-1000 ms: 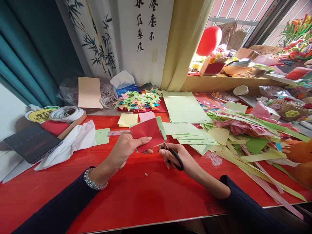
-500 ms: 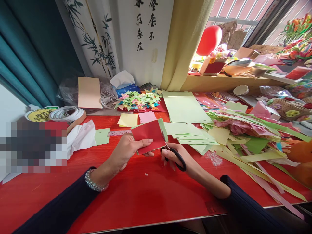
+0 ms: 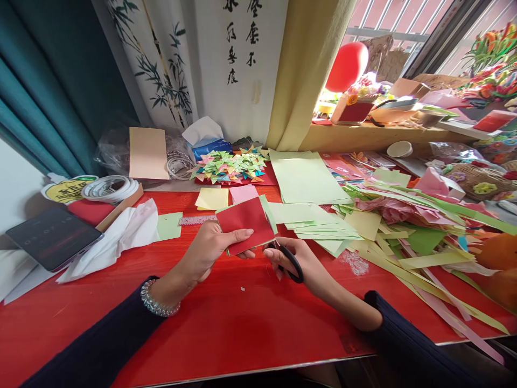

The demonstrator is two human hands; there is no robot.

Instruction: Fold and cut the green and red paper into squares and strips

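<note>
Red paper square (image 3: 245,222) pinched in my left hand (image 3: 210,249) | right hand (image 3: 297,262) grips black-handled scissors (image 3: 288,260) at its lower edge, above worktop (image 3: 242,318)

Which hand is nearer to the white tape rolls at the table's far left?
Left. The left hand holds red paper, right of the tape rolls; the right hand, gripping scissors, is farther right.

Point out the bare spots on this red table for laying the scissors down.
Bare red table lies along the near edge, between both forearms, and between the white tissue and the left hand. Crowded: green strips on the right, folded shapes behind.
</note>
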